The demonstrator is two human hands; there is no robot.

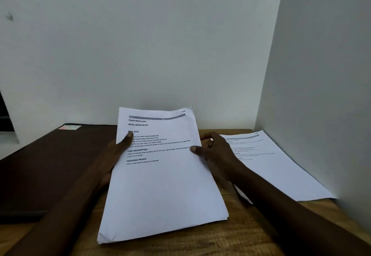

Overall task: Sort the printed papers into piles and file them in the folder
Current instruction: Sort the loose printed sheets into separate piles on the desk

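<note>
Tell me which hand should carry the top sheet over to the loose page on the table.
Likely right. The right hand pinches the stack at its right edge, next to the loose page; the left hand holds the far edge, by the dark folder.

You face a wooden counter [251, 235]. On its left part lies a flat, closed, dark-brown folder [50, 165] with a pale label [70, 127] at its far corner. On the right part, a single printed sheet [281, 171] lies flat, face up, just beside the side wall [321, 75]. The stack of printed papers [160, 185] is over the middle; contact with the counter cannot be confirmed.
</note>
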